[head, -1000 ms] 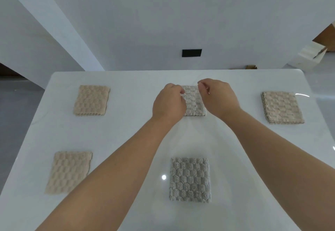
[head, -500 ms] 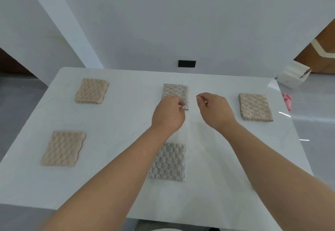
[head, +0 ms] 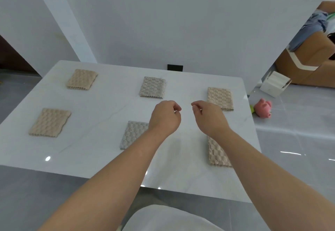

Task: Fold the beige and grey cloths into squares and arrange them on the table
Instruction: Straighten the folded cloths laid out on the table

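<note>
- L hand [head: 165, 117]: fingers curled in, thumb tip by forefinger, nothing betw. them. Empty, held over bare tabletop.
- R hand [head: 208, 117]: same pose, curled, thumb to forefinger, holding nothing. The 2 hands are near each other with a gap betw.
- Change: 1 s ago both pinched the far edge of the far grey cloth [head: 152, 87]. Half a sec ago L was still touching it and R was already off. Now both are off and drawn back toward the body, apart from it.
- Far grey cloth lies flat and folded at centre-back of the table [head: 101, 151]. Looks released and placed, not mid-fold.
- Near grey cloth [head: 135, 134]: centre-front, its right side hidden by L wrist.
- Far-left beige cloth [head: 81, 80] and near-left beige cloth [head: 49, 123]: folded flat, well apart from the hands.
- Far-right beige cloth [head: 220, 98]: just behind R hand.
- Near-right beige cloth [head: 217, 152]: partly hidden by R forearm. Wasn't in frame before, as the view has pulled back.
- Layout: 6 folded pieces in 2 rows of 3, grey in the mid column, beige on the sides. No loose cloth seen.
- Judgement: task looks done or v. nearly. At most a straighten is left, since the near-left one sits a bit skewed.
- Off-table: pink toy [head: 262, 110] on the floor at right, white box [head: 273, 84] beyond it.
</note>
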Demonstrator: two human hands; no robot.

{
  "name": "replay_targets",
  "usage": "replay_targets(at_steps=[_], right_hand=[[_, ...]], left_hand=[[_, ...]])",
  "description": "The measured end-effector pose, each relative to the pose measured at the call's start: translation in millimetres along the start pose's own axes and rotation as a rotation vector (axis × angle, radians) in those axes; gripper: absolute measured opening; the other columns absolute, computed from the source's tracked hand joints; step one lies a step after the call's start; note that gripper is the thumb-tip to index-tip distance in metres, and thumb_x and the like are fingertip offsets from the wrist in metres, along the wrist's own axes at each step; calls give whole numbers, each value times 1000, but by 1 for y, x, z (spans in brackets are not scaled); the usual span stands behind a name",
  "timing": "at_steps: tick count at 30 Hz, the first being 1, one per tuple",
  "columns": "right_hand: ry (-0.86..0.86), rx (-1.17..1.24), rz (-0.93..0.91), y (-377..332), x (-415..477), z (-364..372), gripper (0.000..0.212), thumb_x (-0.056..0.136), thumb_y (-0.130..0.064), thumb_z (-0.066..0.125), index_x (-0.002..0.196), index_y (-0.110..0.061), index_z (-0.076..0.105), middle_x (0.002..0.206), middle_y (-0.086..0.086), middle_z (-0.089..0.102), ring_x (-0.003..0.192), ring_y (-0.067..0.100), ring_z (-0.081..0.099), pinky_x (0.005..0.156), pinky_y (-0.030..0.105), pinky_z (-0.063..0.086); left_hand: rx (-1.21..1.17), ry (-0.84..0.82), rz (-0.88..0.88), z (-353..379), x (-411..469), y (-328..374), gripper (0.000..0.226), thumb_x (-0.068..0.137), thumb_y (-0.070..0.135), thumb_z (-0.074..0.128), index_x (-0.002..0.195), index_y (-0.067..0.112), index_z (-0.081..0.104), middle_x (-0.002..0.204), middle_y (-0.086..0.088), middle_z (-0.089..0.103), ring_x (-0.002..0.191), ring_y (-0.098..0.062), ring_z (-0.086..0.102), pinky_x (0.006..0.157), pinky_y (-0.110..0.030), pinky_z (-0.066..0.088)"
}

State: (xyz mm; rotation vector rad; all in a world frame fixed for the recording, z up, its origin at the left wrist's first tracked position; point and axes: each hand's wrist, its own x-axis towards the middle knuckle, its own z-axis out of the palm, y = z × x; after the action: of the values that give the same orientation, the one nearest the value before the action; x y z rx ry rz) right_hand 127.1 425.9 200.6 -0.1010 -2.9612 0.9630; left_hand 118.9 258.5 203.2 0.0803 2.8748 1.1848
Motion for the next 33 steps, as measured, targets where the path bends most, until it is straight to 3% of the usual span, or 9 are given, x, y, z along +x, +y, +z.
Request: replay_targets(at_steps=[5,12,19,26,30,33], right_hand=[[-5,23,18,31,-27,-17,30,105,-29,45,122,-21,69,100,-1,72,96,21,65,88,38,53],[-29,39,53,65,-42,-25,31,105,-25,47,127,-17,67,112,2,73,106,23,65,93,35,51],[-78,-11,180,117,-39,-26,32,105,-25,47,130,-18,65,123,0,70,109,20,65,96,37,53],[-207,-109,305,171,-36,-13,29,103,-27,49,124,-20,68,112,-2,72,100,20,66,89,36,55],[-246,-97,405,200,-37,-8,28,101,-26,51,123,-22,68,110,-3,72,92,18,67,85,34,56],[-292,-73,468,220,-34,-6,27,100,-24,52,122,-21,68,109,-2,72,89,18,67,82,34,57]], left_hand=[[16,-15,-24,23,-31,19,24,92,12,55,106,18,75,109,6,72,96,-13,67,85,-31,55],[-5,-80,-78,52,-41,31,23,93,11,55,104,19,74,106,7,72,93,-11,66,82,-27,55],[-41,-317,-192,108,-29,22,22,92,12,55,104,19,72,108,7,69,92,-9,61,78,-21,50],[-33,-487,-297,163,-12,12,23,91,5,52,95,6,74,99,-3,73,93,-21,68,80,-32,57],[40,-532,-392,190,-9,5,19,88,9,52,77,14,67,86,-11,72,73,-22,61,63,-31,52],[59,-555,-487,207,-7,2,20,88,12,54,79,10,72,85,-10,75,67,-23,60,64,-32,55]])
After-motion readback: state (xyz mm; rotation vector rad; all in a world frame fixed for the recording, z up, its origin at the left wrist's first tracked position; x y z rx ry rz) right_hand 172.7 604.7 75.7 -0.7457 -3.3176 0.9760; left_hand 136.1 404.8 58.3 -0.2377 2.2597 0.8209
